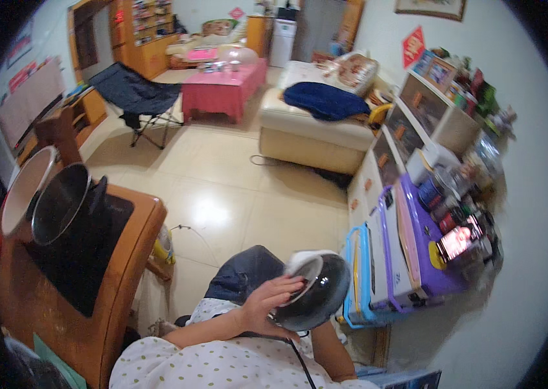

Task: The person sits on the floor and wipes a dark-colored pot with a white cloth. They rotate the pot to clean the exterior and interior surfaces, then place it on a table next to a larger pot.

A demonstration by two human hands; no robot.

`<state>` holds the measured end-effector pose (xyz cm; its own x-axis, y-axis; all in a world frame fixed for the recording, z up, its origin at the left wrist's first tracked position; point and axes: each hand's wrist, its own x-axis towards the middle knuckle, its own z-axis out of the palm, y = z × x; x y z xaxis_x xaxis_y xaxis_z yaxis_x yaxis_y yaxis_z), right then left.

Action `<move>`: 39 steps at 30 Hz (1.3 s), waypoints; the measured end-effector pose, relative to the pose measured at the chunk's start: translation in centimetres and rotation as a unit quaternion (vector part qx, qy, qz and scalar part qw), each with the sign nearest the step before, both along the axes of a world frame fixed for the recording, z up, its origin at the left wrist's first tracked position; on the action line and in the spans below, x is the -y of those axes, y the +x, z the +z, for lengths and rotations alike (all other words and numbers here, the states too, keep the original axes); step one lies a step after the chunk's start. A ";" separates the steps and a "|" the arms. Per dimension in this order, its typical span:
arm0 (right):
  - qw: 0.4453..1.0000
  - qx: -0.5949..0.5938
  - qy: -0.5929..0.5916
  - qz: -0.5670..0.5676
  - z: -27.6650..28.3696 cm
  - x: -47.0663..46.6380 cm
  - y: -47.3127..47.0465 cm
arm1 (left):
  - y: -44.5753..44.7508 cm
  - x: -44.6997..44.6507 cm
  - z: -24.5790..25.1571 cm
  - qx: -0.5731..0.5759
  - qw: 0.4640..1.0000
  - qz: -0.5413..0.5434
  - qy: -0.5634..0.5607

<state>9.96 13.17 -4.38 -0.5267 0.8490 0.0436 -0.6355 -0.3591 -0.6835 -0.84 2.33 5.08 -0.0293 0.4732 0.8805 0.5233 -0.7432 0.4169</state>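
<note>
A glossy black rounded vessel (315,296) is tilted on its side above my lap. It has a pale grey circular rim, and something white (303,257), perhaps a cloth, shows at its upper edge. My left hand (266,306) grips the near left side, its fingers across the rim and its thumb below. The right forearm (332,352) rises from below towards the vessel's underside. Behind the vessel my right hand is hidden, so its grip does not show. A thin black cord (301,362) runs down over my spotted white shirt.
Left of me is a wooden table (133,277) with a black panel (84,257), a dark round pan or lid (62,204) and a pale-lined pot (28,194). To the right stand purple-edged storage boxes (400,243) bearing bottles and a lit phone (458,241). A folding chair (135,90) stands ahead.
</note>
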 end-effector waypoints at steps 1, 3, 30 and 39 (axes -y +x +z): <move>1.000 -0.023 0.011 -0.017 -0.3 -0.7 0.4 | 0.2 0.7 0.5 0.028 0.998 -0.021 -0.049; 0.998 -0.043 0.028 -0.041 -0.9 -1.5 1.1 | 0.5 1.7 1.6 0.064 0.989 -0.035 -0.125; 0.981 0.005 -0.158 0.113 -3.7 0.2 -1.1 | -0.6 1.0 0.0 0.046 0.995 -0.090 -0.011; 0.915 0.308 0.254 -0.053 6.6 1.5 -0.1 | 0.4 1.5 -0.5 0.122 0.984 -0.053 -0.118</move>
<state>9.90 11.70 2.22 -0.5005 0.8489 0.1697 -0.0866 0.1459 -0.9855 -0.45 0.86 4.61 -0.1655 0.6750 0.7190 0.3119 -0.6558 0.6875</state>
